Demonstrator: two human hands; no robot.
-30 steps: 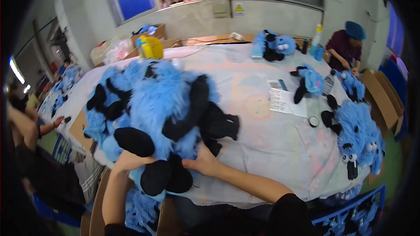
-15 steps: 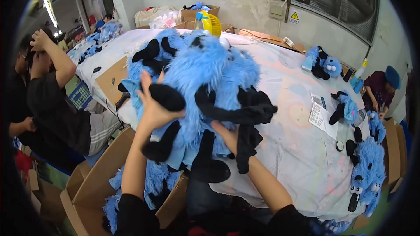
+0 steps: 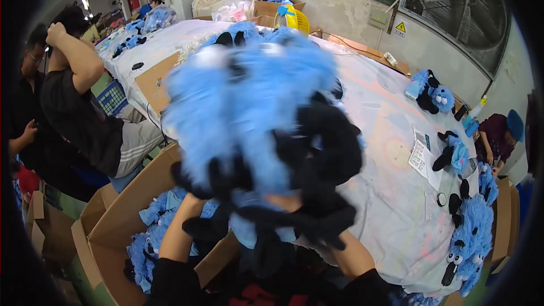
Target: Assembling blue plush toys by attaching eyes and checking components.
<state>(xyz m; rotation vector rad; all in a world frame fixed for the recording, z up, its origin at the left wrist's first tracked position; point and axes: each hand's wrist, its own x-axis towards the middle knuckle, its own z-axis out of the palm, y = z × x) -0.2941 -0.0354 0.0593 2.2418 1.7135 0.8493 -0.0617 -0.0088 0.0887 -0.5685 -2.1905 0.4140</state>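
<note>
Blue fur, long pile, motion-blurred: the plush bundle (image 3: pixel 255 96) now fills the middle of the view, black limbs (image 3: pixel 331 141) hanging at its R side & below. Vs ½ sec ago it's come up & closer to the wearer, w/ pale patches, prob. eyes, now showing near its top; back then the L hand was spread in plain sight against a black foot. One toy or several, can't tell.

L hand (image 3: pixel 194 199) has since gone in under the bundle's lower L; only the wrist end shows, so finger spread & grip can't be told. R hand (image 3: pixel 284 202) shows as a strip of skin betw. fur & black limbs, low centre; fingers hidden too, so can't say how far open or what exactly they've got hold of. Both forearms run up to the bundle, so my read: it's being borne from below by both hands, i.e. handling the whole thing, not fine work on one part.

Bundle sits in view over the near edge of the cloth-covered table (image 3: pixel 385 204); touching or clear of it, can't tell. Open cardboard box (image 3: pixel 105 243) is just beside, lower L, w/ more blue plush (image 3: pixel 156 221) inside, apparently unaffected by the shift
</note>
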